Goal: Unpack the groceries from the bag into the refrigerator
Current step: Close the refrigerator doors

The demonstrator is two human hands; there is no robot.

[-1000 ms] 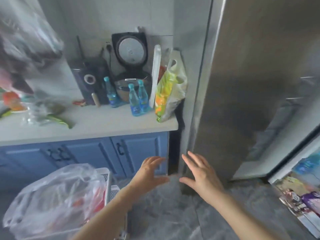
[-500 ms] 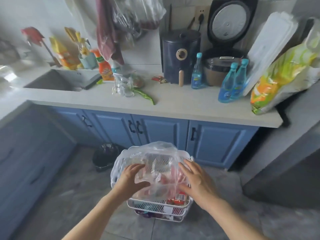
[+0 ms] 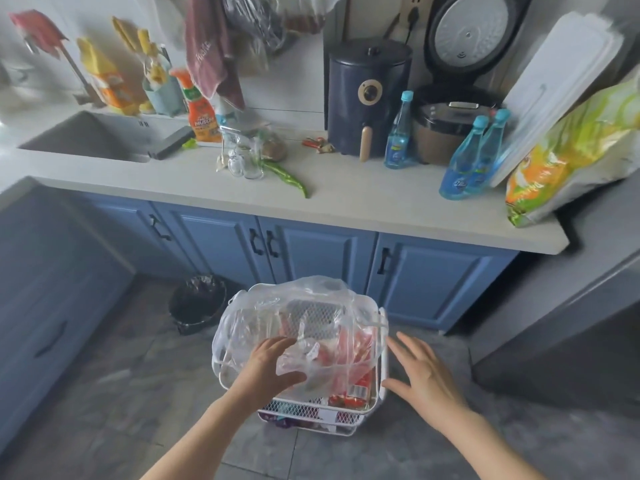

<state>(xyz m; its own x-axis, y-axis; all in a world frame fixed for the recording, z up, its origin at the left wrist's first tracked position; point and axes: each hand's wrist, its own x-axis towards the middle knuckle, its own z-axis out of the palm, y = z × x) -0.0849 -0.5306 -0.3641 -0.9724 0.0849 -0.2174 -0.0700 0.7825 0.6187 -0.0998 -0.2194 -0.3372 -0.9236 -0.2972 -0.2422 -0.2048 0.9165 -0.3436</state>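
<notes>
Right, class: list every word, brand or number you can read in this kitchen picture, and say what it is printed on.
"MUSCH": orange spray bottle by the sink.
Stitched word on the hanging towel: too blurred.
Blue bottle labels: too small.
Yellow-green bag print: unreadable.
Red packets in the basket: unreadable.

1. Single view: head-worn, wide-angle, looking forward and steeply down.
2. Facing: toward the counter point(image 3: 346, 202) and blue cabinets point(image 3: 311, 258); straight lines bow near the frame edges.
3. Proximity: both forearms enter from the bottom edge; the basket point(image 3: 382, 358) on the floor sits close below, lower centre.
4. Overlap: none, no second view.
</notes>
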